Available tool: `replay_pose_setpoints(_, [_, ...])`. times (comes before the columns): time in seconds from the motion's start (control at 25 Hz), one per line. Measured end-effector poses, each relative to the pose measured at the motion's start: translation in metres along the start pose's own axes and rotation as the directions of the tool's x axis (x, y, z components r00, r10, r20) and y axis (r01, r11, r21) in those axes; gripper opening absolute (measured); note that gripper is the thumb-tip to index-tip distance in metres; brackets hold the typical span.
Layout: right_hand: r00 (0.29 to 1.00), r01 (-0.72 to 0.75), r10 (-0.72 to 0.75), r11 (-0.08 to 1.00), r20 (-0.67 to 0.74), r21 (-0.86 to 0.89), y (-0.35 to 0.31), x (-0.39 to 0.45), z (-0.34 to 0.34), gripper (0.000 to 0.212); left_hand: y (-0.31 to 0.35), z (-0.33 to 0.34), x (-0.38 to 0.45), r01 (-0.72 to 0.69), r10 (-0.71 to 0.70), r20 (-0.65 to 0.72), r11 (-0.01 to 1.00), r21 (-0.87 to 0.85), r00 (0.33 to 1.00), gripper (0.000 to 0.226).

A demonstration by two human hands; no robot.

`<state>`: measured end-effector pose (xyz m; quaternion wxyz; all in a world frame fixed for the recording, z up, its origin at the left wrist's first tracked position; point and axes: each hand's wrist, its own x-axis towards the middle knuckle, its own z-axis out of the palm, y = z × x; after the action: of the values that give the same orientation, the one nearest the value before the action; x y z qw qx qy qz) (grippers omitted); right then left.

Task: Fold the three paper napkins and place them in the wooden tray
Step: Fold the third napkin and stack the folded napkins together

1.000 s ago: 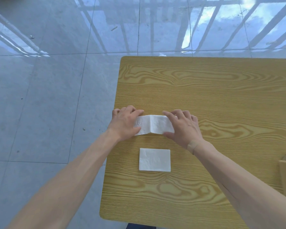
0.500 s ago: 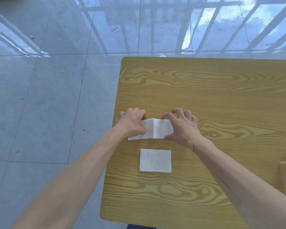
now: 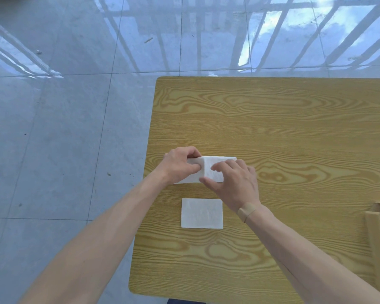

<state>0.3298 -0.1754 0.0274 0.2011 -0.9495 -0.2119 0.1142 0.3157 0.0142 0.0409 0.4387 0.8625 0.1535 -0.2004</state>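
Observation:
A white paper napkin (image 3: 212, 166) lies near the left side of the wooden table, bent upward along a middle crease. My left hand (image 3: 180, 165) pinches its left half. My right hand (image 3: 235, 183) presses on its right half, thumb at the near edge, fingers across the top. A second white napkin (image 3: 201, 213), folded into a flat rectangle, rests on the table just in front of the hands. The wooden tray (image 3: 378, 235) shows only as a pale rim at the right edge of the view. I see no third napkin.
The yellow wood-grain table (image 3: 272, 119) has its left edge close to my left hand and its near edge below my forearms. Glossy grey floor tiles lie to the left and beyond.
The hands have drawn closer together over the napkin. Its middle crease has risen and the left half is folding toward the right half. The folded napkin in front has not moved.

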Motion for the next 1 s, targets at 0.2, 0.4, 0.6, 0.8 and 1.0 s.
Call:
replay_pose_setpoints(0.2, [0.995, -0.033, 0.038, 0.998, -0.090, 0.058, -0.007, 0.000, -0.002, 0.014, 0.002, 0.003, -0.004, -0.018, 0.019, 0.002, 0.987, -0.158, 1.000, 0.013])
replay_pose_setpoints(0.4, [0.992, 0.025, -0.014, 0.996, -0.126, 0.085, -0.001, 0.001, -0.015, 0.004, 0.006, 0.003, -0.007, -0.063, 0.057, -0.036, 0.976, -0.210, 0.998, 0.042])
replay_pose_setpoints(0.6, [0.985, 0.118, -0.092, 0.975, -0.143, 0.186, 0.001, 0.003, -0.042, 0.004, 0.014, -0.005, -0.009, -0.149, 0.146, -0.028, 0.979, -0.139, 0.989, 0.020])
replay_pose_setpoints(0.8, [0.993, -0.016, 0.082, 0.787, -0.080, 0.617, 0.006, 0.009, -0.068, 0.004, 0.025, -0.020, -0.018, -0.156, 0.176, 0.048, 0.949, -0.273, 0.983, 0.013])
replay_pose_setpoints(1.0, [0.941, -0.249, 0.317, 0.406, 0.120, 0.879, 0.010, 0.004, -0.074, 0.005, 0.027, -0.013, -0.029, -0.077, 0.107, 0.033, 0.871, -0.485, 0.994, 0.013])
